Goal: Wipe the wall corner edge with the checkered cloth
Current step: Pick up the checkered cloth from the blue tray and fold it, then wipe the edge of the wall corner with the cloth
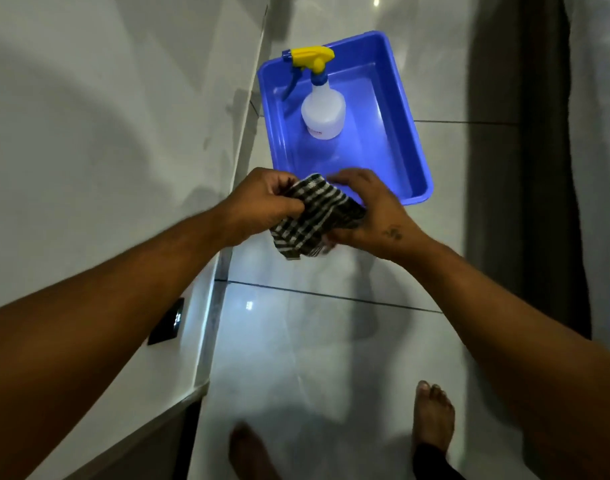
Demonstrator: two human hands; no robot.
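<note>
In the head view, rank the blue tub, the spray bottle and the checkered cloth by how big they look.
Largest to smallest, as they look in the head view:
1. blue tub
2. checkered cloth, bunched between both hands and nearer the camera, so its true size is unsure
3. spray bottle, close to the cloth in apparent size

Both arms outstretched; left hand (262,199), right hand (373,209) pinching.

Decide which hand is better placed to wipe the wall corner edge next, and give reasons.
Left, probably. The left hand already grips the checkered cloth and is nearest the wall corner edge; the right hand is further from it.
</note>
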